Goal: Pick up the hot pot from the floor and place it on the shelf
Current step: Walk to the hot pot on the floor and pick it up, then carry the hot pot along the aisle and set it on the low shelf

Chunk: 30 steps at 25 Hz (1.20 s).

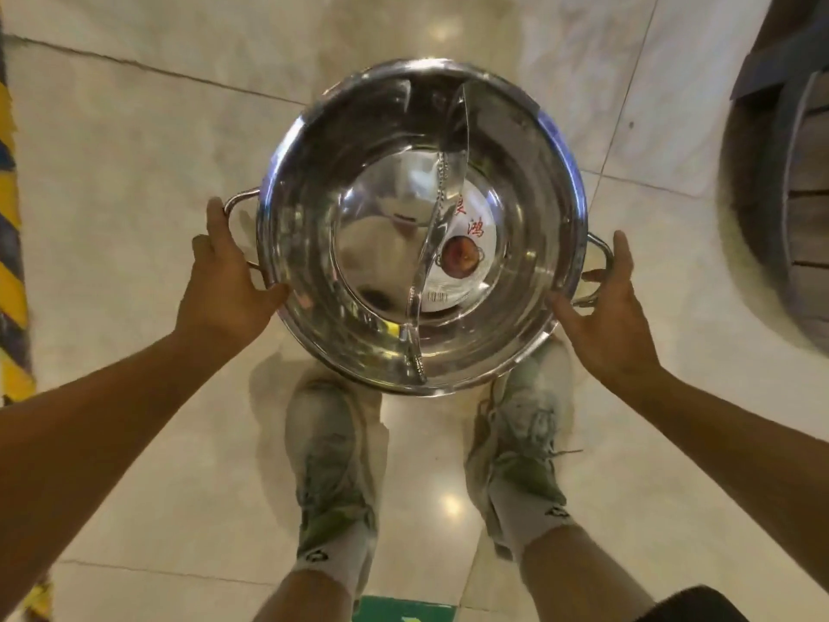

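each grip, left hand (224,280) and right hand (605,307), wrapped on hot pot (314,195) handles, open floor (134,172) around

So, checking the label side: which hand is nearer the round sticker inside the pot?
Right. The right hand grips the handle nearest the sticker; the left hand is across the divider.

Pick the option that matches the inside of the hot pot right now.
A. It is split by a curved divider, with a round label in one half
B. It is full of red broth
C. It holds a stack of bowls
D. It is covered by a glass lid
A: the hot pot is open and empty, a curved metal divider splits it, and a round label with red characters lies in one half.
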### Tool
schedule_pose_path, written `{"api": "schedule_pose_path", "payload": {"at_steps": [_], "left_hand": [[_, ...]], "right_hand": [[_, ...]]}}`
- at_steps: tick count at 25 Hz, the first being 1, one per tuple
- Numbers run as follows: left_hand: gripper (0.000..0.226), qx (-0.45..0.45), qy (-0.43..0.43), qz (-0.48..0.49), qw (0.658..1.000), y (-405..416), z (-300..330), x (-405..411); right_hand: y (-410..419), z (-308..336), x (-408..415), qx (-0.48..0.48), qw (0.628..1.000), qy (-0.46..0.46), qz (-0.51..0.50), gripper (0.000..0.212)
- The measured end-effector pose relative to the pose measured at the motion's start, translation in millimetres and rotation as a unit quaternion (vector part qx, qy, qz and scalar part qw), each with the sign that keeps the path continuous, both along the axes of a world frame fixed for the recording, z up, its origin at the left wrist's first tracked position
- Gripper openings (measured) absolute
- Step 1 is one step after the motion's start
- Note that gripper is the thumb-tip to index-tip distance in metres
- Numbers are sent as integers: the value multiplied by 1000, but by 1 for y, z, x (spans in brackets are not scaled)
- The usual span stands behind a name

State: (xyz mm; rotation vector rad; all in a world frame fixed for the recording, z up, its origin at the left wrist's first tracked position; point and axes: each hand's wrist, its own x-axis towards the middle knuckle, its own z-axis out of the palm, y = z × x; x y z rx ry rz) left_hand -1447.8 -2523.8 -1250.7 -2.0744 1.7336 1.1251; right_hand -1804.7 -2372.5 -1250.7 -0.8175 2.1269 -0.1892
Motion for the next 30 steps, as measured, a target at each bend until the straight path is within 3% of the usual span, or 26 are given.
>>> {"api": "schedule_pose_path", "payload": {"at_steps": [5, 10, 16, 21, 24, 30], "left_hand": [[95, -54, 65, 38, 996, 6, -1, 0], [94, -76, 105, 41, 991, 0, 82, 17], [81, -126, 172, 136, 968, -39, 305, 34], [85, -176, 232, 149, 945, -63, 532, 47], [100, -205, 220, 134, 944, -63, 661, 54], [98, -271, 271, 125, 915, -37, 795, 68]], "right_hand": [[-8, 2, -8, -5, 1000, 4, 1, 83], [-29, 77, -6, -30, 999, 17, 14, 85], [-85, 298, 4, -102, 994, 34, -3, 82], [-114, 521, 11, -168, 985, 48, -13, 84], [-114, 649, 11, -177, 983, 52, 9, 85], [-106, 792, 7, -304, 950, 52, 44, 79]]}}
